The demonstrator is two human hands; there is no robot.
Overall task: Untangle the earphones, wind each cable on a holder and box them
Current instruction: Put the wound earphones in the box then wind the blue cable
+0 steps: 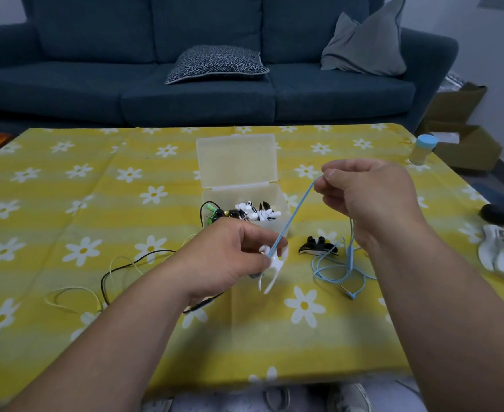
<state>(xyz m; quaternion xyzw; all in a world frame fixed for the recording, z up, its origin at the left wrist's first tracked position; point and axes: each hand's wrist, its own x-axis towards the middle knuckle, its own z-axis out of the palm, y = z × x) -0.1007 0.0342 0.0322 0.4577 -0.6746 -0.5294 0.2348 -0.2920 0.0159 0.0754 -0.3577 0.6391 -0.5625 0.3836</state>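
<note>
Pinching blue cable (292,218) tight, right hand (369,194); left hand (230,257) clenched round white holder (276,269).

Soft, even light covers my counter (66,209), shadows faint. The view bows at its edges; the bottom blurs.

Bench (66,346) covered with yellow cloth (51,221), white flowers on it. Clear box (236,162), lid open, sits just behind left hand (230,257). Black holder (317,248) lies between hands. Blue cable (316,270) loops on cloth under right hand (372,200). Black cable (103,282) and pale green cable (72,288) lie left of left hand. Jar with blue lid (425,150) stands far behind right hand, near bench corner.
</note>
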